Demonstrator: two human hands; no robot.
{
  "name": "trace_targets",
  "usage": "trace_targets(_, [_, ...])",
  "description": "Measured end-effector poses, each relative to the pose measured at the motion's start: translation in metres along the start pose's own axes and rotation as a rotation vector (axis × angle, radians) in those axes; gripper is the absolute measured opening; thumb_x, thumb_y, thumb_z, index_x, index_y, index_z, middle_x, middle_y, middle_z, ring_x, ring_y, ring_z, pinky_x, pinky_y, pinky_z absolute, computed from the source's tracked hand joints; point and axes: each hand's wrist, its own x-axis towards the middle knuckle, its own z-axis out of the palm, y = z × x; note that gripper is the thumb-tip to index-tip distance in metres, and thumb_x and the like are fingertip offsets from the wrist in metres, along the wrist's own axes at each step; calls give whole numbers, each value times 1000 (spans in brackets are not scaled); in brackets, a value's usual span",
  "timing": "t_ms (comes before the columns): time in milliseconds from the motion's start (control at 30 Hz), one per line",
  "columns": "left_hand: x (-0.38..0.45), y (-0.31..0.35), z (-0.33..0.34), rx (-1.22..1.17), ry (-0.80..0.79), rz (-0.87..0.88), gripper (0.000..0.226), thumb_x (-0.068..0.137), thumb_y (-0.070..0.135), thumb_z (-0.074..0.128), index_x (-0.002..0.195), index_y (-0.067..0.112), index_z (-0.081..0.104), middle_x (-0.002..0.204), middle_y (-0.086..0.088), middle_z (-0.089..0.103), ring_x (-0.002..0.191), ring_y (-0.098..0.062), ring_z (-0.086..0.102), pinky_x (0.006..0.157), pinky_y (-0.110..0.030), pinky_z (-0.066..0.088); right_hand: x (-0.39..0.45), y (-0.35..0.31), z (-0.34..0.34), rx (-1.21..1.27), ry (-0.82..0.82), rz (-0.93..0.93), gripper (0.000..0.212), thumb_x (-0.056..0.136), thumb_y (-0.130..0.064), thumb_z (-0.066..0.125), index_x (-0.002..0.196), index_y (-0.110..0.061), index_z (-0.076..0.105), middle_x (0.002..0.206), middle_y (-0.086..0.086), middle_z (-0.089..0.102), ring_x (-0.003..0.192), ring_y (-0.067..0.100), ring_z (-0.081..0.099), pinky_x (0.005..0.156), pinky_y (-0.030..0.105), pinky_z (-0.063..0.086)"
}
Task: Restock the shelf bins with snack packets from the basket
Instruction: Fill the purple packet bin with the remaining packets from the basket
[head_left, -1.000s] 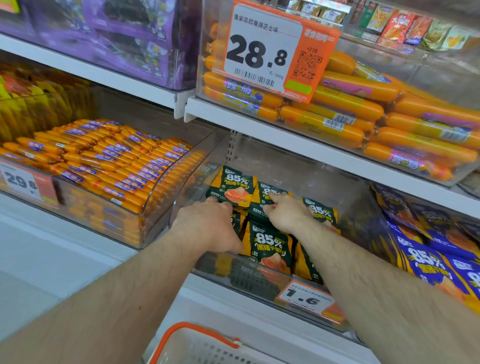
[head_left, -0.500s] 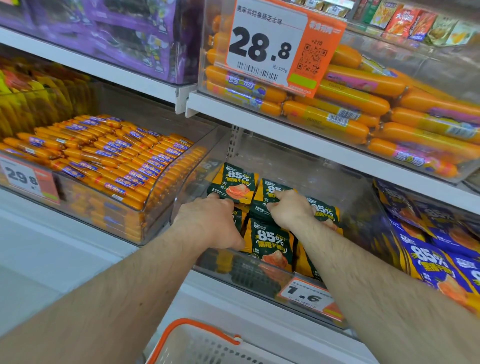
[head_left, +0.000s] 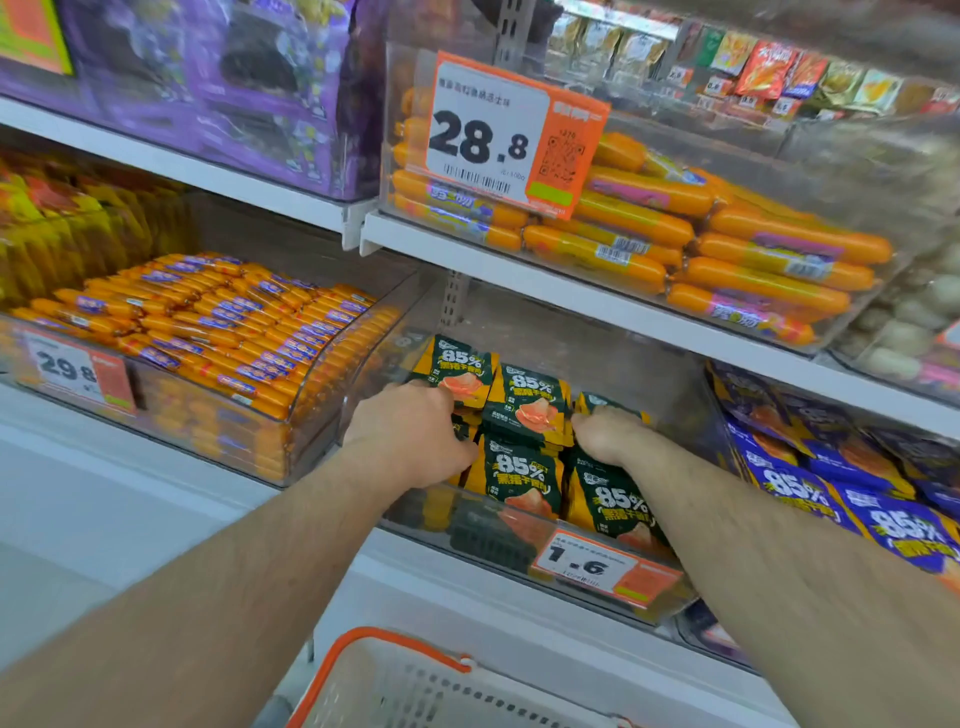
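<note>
Both hands, left and right, reach among dark green snack packets in the clear plastic shelf bin; fingers hidden, their grip apparently cannot be told.

Both hands are plunged into the clear bin on the lower shelf: the left hand is curled over the green snack packets at the bin's left side, the right hand dug in at its right. A white basket with an orange handle is seen below.

Five visible green snack packets, two hands, one basket, three price tags
</note>
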Motion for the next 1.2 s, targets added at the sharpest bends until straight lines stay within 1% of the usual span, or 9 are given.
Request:
trace_targets(133, [-3, -1, -1, -41, 25, 13, 46, 83, 52, 55, 118, 23, 62, 117, -2, 62, 111, -25, 55, 85, -40, 51, 2, 7, 2, -49, 58, -3, 58, 103, -44, 25, 153, -13, 26, 161, 14, 22, 145, 33, 26, 117, 43, 25])
trace_targets(233, [-3, -1, -1, -56, 48, 21, 43, 85, 50, 55, 118, 23, 62, 116, -2, 63, 110, -24, 55, 85, -39, 50, -7, -16, 1, -101, 145, -227, 58, 103, -49, 29, 156, -26, 20, 163, 7, 16, 149, 30, 17, 120, 45, 16])
trace_targets(300, [-4, -2, 0, -63, 46, 24, 43, 85, 48, 55, 119, 23, 62, 117, -2, 62, 111, -24, 54, 85, -39, 49, -6, -35, 4, -147, 100, -349, 60, 103, -51, 29, 157, -31, 12, 165, 4, 4, 151, 28, 6, 121, 46, 7])
trace_targets(367, [-3, -2, 0, -74, 49, 28, 42, 85, 47, 55, 119, 22, 62, 117, -2, 62, 110, -24, 54, 84, -39, 49, -1, -46, 10, -230, 38, -370, 62, 102, -56, 28, 157, -33, 10, 165, 4, -1, 151, 30, 5, 122, 48, 6])
trace_targets(500, [-1, -4, 3, -65, 57, 40, 40, 85, 46, 54, 115, 22, 64, 114, -3, 62, 109, -25, 53, 82, -38, 49, 4, -48, 17, -190, 26, -279, 61, 100, -58, 34, 155, -36, 18, 165, 2, 7, 149, 36, 14, 121, 50, 15])
trace_targets(633, [1, -4, 5, -70, 46, 44, 41, 85, 46, 55, 117, 23, 64, 117, -3, 61, 112, -24, 52, 86, -40, 50, 2, -45, 19, -98, 105, -183, 58, 95, -61, 41, 149, -44, 30, 162, -6, 21, 147, 29, 23, 113, 53, 19])
trace_targets(867, [2, -3, 5, -53, 52, 47, 41, 85, 45, 55, 117, 22, 63, 118, -3, 60, 113, -24, 51, 86, -40, 48, -2, -47, 17, -19, 170, -121, 63, 88, -64, 53, 145, -40, 40, 152, -5, 41, 136, 28, 41, 106, 47, 28])
trace_targets(1033, [2, -3, 6, -62, 53, 48, 38, 85, 45, 55, 113, 22, 65, 113, -2, 61, 107, -24, 53, 82, -38, 49, -1, -50, 15, 292, 190, -16, 64, 77, -48, 74, 136, -35, 54, 125, -3, 65, 117, 25, 57, 97, 40, 45])
trace_targets(1200, [2, -3, 7, -66, 65, 50, 37, 84, 44, 56, 111, 21, 66, 111, -2, 61, 106, -23, 54, 82, -39, 51, -4, -48, 12, 443, 225, 12, 48, 79, -24, 77, 126, -22, 66, 123, 1, 67, 109, 23, 62, 88, 32, 52])
